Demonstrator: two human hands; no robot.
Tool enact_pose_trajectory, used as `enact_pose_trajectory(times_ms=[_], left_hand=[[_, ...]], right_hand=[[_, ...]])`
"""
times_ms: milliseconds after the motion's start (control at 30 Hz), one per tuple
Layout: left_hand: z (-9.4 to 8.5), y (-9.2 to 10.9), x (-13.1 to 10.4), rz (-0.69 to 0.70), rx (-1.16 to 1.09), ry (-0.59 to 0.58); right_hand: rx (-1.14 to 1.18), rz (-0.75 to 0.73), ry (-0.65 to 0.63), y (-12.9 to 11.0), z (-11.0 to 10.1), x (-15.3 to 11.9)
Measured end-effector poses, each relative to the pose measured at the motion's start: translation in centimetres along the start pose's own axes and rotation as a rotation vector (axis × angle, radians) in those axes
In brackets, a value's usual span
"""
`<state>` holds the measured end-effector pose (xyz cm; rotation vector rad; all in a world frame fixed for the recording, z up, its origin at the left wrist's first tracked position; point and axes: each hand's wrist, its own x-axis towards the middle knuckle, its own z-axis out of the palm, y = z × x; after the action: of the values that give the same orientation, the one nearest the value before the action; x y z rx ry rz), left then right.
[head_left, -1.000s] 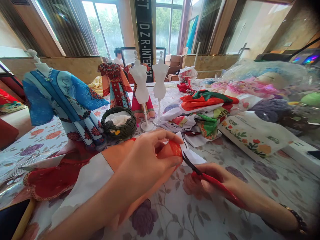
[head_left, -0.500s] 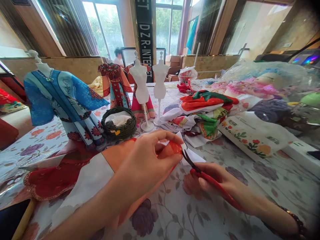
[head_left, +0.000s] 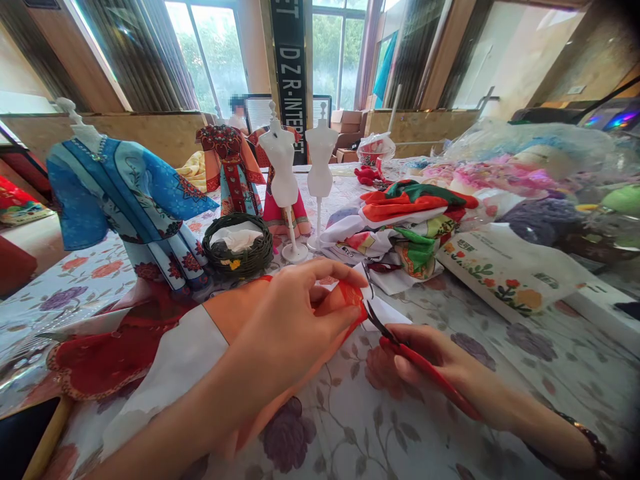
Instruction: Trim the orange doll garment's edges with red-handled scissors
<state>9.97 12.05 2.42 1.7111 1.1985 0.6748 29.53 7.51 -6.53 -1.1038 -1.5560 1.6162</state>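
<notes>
My left hand (head_left: 300, 307) pinches the edge of an orange cloth (head_left: 235, 310) with a red patterned border, at the middle of the view. The cloth hangs down beneath my wrist, and white fabric (head_left: 175, 357) lies beside it on the left. Closed round red-handled scissors (head_left: 435, 373) is my right hand (head_left: 450, 363), just right of the cloth. The dark blades are slightly apart, with their tips beside the cloth's edge near my left fingertips. A white piece (head_left: 383, 310) lies behind the blades.
Behind my hands stand a dark woven basket (head_left: 237, 247), two bare white dress forms (head_left: 283, 167) and dressed forms, one in a blue robe (head_left: 130, 193). Folded clothes (head_left: 400, 233) and a flowered white package (head_left: 510, 267) lie at the right. A person sits far back.
The scissors and my right hand have shifted very slightly, and the blades sit a little differently beside the cloth. My left hand stays almost still on the cloth.
</notes>
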Motion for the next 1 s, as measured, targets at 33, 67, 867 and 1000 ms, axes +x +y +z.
enact_pose_trajectory(times_ms=[33,67,867,1000], left_hand=[[0.0,0.0,0.0,0.002,-0.001,-0.004],[0.0,0.0,0.0,0.007,-0.002,-0.002],[0.4,-0.1,0.0,0.023,0.096,0.052],[0.6,-0.2,0.1,0.024,0.072,0.069]], right_hand=[[-0.021,-0.001,0.006,0.1,0.0,0.0],[-0.043,0.0,0.01,0.1,0.0,0.0],[-0.055,0.121,0.135,-1.4,0.7,-0.6],[-0.008,0.09,0.102,-0.2,0.5,-0.9]])
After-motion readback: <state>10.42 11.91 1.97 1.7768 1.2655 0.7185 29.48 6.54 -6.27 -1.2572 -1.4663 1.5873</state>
